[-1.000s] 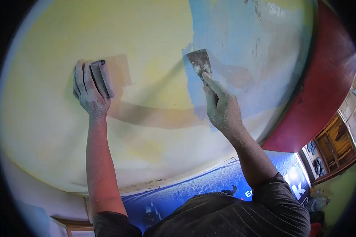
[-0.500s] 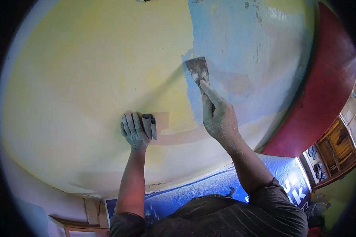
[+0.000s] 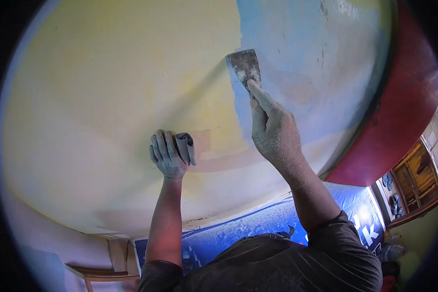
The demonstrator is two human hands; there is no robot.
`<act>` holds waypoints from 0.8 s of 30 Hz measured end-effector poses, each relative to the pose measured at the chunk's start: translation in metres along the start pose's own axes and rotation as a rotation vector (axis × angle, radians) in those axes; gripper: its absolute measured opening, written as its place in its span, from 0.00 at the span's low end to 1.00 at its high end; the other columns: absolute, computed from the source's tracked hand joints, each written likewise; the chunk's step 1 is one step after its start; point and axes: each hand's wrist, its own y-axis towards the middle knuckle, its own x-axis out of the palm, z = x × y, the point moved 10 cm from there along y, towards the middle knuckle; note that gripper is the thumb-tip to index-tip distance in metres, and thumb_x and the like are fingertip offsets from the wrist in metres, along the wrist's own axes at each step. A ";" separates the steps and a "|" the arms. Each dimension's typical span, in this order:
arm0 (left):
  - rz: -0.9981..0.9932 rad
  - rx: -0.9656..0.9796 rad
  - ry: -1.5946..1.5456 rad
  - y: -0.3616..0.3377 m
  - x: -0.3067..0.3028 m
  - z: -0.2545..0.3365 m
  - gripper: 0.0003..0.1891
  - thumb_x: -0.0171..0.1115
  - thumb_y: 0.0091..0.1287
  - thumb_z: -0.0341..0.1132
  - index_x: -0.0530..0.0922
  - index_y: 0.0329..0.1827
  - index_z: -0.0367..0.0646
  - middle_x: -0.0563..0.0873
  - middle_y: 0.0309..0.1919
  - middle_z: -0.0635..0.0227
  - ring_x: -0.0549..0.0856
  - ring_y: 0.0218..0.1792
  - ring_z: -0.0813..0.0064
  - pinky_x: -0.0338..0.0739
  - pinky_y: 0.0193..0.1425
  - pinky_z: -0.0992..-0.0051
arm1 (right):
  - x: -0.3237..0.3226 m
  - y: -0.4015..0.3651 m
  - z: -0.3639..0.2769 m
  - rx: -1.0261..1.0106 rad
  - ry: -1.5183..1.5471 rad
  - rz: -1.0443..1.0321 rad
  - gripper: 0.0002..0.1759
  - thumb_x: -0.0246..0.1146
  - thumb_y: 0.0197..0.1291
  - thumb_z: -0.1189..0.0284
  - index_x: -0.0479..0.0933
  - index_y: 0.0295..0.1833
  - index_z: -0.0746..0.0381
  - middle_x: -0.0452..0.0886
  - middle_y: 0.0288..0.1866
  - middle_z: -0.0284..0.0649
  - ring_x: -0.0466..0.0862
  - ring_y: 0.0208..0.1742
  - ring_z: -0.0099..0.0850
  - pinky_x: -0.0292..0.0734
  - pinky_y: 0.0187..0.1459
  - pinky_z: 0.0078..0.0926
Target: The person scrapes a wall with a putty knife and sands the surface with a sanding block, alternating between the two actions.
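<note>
The right hand [image 3: 272, 131] is gripping a scraper [image 3: 245, 65]. The fingers are closed around the handle, which the hand is hiding, and the index finger is lying extended along the back of the blade. The blade is pressing flat against the wall [image 3: 97, 97], in its upper middle part. It is sitting exactly on the ragged border where the yellow coat is meeting the blue coat [image 3: 301, 44]. The blade face is showing dark stains and pale filler residue.

The left hand [image 3: 166, 158] is clamping a folded sanding sheet [image 3: 186, 147]. The four fingers are lying together over the fold, and the sheet is touching the wall. This hand is working lower on the wall, to the left of the scraper and well apart from it, above the wall's bottom edge. A tan, bare band is running along the wall from the sheet toward the right forearm.

Both hands and forearms are carrying a coat of pale dust.

A red surface [image 3: 404, 112] is adjoining the right edge of the wall. A blue plastic sheet [image 3: 258, 226], dusted white, is lying below the wall's bottom edge. A wooden shelf unit [image 3: 413, 180] is standing beyond the red surface, at the far right. The person is wearing a dark shirt [image 3: 287, 267].
</note>
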 end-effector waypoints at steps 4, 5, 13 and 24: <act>-0.011 0.031 0.045 -0.006 0.004 0.001 0.32 0.60 0.87 0.49 0.74 0.84 0.34 0.81 0.81 0.33 0.80 0.82 0.30 0.68 0.87 0.39 | 0.004 -0.006 0.004 -0.010 -0.018 -0.004 0.25 0.61 0.87 0.72 0.82 0.84 0.56 0.93 0.50 0.62 0.94 0.52 0.61 0.88 0.55 0.61; -0.004 0.019 0.045 -0.009 0.006 -0.001 0.32 0.60 0.87 0.48 0.74 0.84 0.34 0.81 0.81 0.33 0.80 0.82 0.30 0.68 0.87 0.39 | 0.004 -0.006 0.003 0.000 -0.015 -0.002 0.25 0.61 0.87 0.72 0.82 0.84 0.56 0.93 0.50 0.62 0.94 0.52 0.61 0.88 0.55 0.61; 0.012 -0.010 0.039 -0.009 0.005 -0.003 0.39 0.60 0.85 0.59 0.76 0.86 0.36 0.80 0.84 0.39 0.76 0.86 0.40 0.60 0.92 0.44 | 0.004 -0.008 0.001 -0.017 -0.002 -0.006 0.26 0.61 0.86 0.71 0.81 0.84 0.56 0.93 0.53 0.61 0.94 0.53 0.62 0.89 0.56 0.61; 0.019 0.001 0.037 0.000 -0.001 0.000 0.37 0.62 0.86 0.54 0.75 0.85 0.31 0.79 0.83 0.35 0.77 0.85 0.37 0.64 0.89 0.44 | 0.008 -0.004 0.004 0.038 -0.007 -0.031 0.26 0.59 0.87 0.71 0.81 0.86 0.55 0.93 0.53 0.62 0.94 0.52 0.62 0.89 0.57 0.60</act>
